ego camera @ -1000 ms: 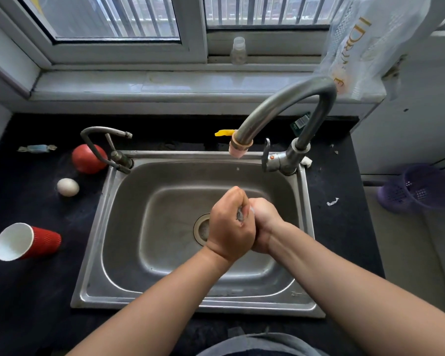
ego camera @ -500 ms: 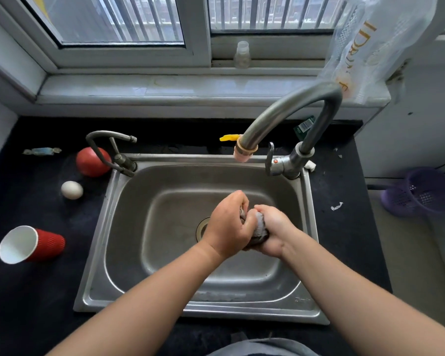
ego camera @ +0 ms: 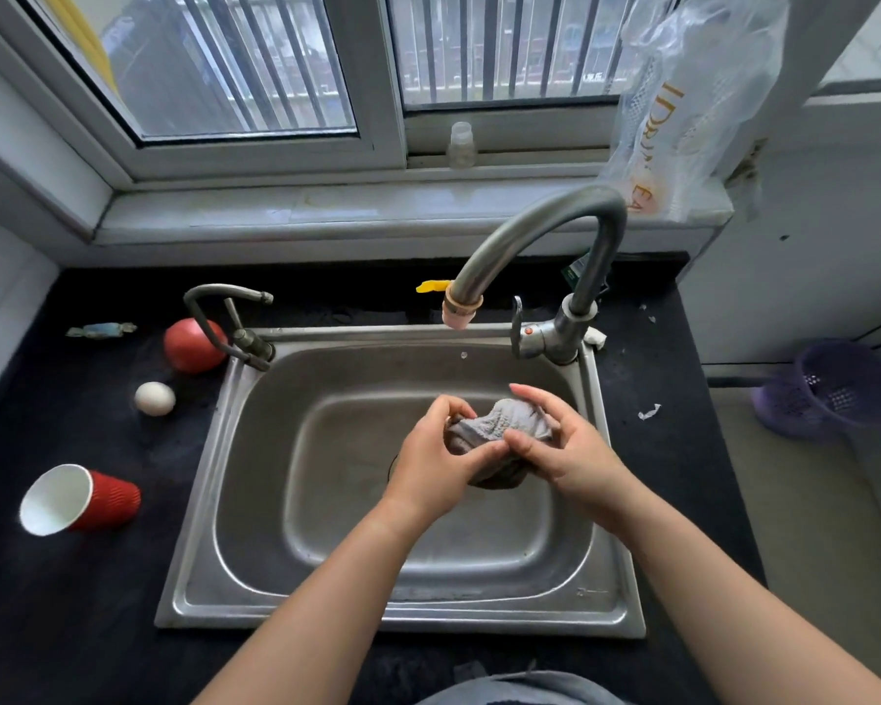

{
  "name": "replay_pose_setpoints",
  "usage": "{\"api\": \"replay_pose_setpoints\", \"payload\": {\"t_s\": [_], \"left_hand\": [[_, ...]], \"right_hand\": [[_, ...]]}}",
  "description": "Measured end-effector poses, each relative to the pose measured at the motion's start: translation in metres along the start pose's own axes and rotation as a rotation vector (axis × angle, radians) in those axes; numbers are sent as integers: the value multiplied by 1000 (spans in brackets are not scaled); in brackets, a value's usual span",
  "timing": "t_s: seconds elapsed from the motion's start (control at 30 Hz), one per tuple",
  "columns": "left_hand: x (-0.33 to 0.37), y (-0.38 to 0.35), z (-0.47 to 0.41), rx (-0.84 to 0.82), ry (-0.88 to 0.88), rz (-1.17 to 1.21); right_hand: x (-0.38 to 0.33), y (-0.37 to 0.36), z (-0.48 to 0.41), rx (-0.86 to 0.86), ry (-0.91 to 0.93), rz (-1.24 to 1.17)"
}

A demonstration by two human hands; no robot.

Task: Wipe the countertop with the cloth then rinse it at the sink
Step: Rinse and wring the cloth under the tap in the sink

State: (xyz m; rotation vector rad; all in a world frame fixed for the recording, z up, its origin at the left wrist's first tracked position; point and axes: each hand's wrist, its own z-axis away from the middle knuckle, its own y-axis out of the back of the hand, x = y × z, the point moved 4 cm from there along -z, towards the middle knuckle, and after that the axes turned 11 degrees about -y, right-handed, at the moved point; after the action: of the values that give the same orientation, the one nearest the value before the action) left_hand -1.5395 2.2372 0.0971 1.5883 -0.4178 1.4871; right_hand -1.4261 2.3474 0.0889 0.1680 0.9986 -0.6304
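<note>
Cloth (ego camera: 499, 424), grey and bunched, centre frame over steel sink (ego camera: 255, 501) below faucet (ego camera: 530, 231), left hand (ego camera: 438, 465) and right hand (ego camera: 570, 450) each with grip clamped on it.

Well to the left of the left hand (ego camera: 438, 465), a red ribbed paper cup with a white inside (ego camera: 85, 498) is seen lying on its side. Further away on that side, a white egg (ego camera: 154, 398) is set near a red round fruit (ego camera: 192, 346), with a blue-wrapped sweet (ego camera: 102, 329) beyond them. Near the right hand (ego camera: 565, 450), on its right, a small white scrap (ego camera: 649, 411) is seen, and a purple perforated plastic basket (ego camera: 830, 389) is placed well past it. Beyond both hands, a small clear plastic bottle (ego camera: 461, 145) is stood on the white window sill (ego camera: 326, 216), and a translucent plastic bag with gold lettering (ego camera: 692, 94) is hung to its right.
</note>
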Motion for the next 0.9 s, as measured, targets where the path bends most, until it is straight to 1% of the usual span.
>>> {"api": "replay_pose_setpoints", "payload": {"t_s": [0.07, 0.13, 0.2, 0.23, 0.33, 0.47, 0.53, 0.6, 0.63, 0.67, 0.73, 0.8, 0.83, 0.87, 0.9], "left_hand": [[-4, 6, 3, 56, 92, 107], [-6, 12, 6, -5, 161, 186], [-6, 17, 9, -89, 161, 204], [-5, 20, 10, -94, 151, 207], [-4, 27, 12, -65, 150, 204], [-4, 27, 17, -105, 114, 46], [-3, 29, 17, -113, 79, -92], [0, 33, 15, -102, -1, -327], [2, 35, 13, -70, -56, -393], [5, 38, 12, -26, -105, -407], [8, 43, 12, 65, -136, -342], [6, 46, 14, 133, -99, -223], [5, 47, 15, 144, -87, -172], [4, 47, 17, 139, -86, -137], [4, 46, 18, 122, -96, -117]], "right_hand": [[-4, 0, 4, -66, 30, 153], [-4, 0, 9, -131, 29, 227], [-3, 0, 10, -82, 49, 317], [-2, -1, 9, -46, 49, 343], [-2, -10, 4, 45, -47, 319], [-3, -9, 0, 216, 46, 363], [0, -6, -2, 291, 9, 302], [2, -4, -4, 336, -38, 192], [0, -3, -4, 335, -45, 146], [-4, -3, -2, 327, -32, 138], [-12, -3, 0, 260, 6, 233], [-18, -5, 4, 147, 25, 452], [-21, -4, 5, 147, 63, 543], [-26, -1, 5, 211, 123, 574], [-32, 3, 7, 309, 186, 518]]}}
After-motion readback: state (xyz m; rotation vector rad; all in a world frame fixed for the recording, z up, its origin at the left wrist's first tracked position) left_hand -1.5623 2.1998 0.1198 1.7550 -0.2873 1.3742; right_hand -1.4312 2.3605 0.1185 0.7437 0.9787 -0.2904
